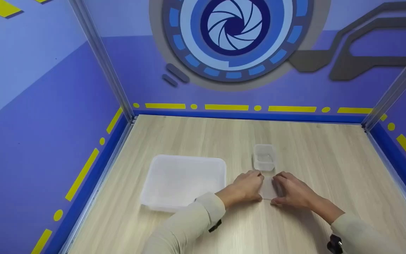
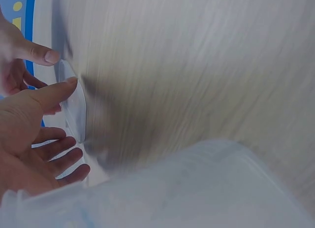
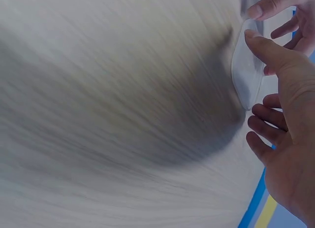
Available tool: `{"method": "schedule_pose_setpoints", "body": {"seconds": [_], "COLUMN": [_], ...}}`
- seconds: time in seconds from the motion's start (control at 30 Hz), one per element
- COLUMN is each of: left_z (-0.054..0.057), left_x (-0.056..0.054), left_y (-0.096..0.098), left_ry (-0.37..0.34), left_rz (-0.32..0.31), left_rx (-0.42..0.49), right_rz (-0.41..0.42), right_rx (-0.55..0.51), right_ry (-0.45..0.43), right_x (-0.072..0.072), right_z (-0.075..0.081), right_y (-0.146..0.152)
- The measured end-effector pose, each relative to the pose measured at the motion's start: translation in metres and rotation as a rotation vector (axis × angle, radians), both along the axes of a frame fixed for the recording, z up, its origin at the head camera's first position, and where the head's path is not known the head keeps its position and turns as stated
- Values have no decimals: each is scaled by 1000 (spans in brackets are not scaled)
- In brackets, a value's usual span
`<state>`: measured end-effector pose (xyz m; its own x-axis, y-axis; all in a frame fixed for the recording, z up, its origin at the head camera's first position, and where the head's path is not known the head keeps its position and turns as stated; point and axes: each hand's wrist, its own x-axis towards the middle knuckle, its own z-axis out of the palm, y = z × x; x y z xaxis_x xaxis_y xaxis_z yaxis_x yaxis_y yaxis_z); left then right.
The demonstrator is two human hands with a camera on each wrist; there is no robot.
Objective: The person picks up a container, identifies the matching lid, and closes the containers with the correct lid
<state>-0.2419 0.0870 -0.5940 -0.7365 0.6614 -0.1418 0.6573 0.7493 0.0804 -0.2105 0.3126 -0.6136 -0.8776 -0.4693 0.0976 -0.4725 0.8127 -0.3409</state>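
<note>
A small clear plastic lid (image 1: 268,188), flat with rounded corners, lies low over the wooden table between both hands. My left hand (image 1: 247,185) holds its left side, thumb at the near edge and fingers toward the far edge. On the opposite side, my right hand (image 1: 294,190) holds it the same way. In the left wrist view the left thumb (image 2: 61,92) touches the lid (image 2: 75,110); the right wrist view has the right thumb (image 3: 266,48) against the lid (image 3: 246,65). Just beyond the hands stands a small clear plastic container (image 1: 264,158), its top uncovered.
A large translucent white plastic box (image 1: 185,180) stands left of the left hand, close to that forearm. Blue and purple panels (image 1: 203,95) wall the wooden table (image 1: 315,151) at the back and both sides, joined by metal corner posts (image 1: 104,60).
</note>
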Motion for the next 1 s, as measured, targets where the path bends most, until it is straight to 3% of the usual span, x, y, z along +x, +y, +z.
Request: {"method": "schedule_pose_setpoints", "body": {"seconds": [0.6,1.0], "left_z": [-5,-1], "left_x": [0,3], "left_y": [5,5], "left_ry": [-17,13], "left_rz": [53,6], "left_rx": [-20,-62], "right_rz": [-26,21], "right_rx": [-3,-2], "right_ry": [-66,-6], "right_x": [-1,-2], "right_z": [-4,-7], "right_y": [0,3]}}
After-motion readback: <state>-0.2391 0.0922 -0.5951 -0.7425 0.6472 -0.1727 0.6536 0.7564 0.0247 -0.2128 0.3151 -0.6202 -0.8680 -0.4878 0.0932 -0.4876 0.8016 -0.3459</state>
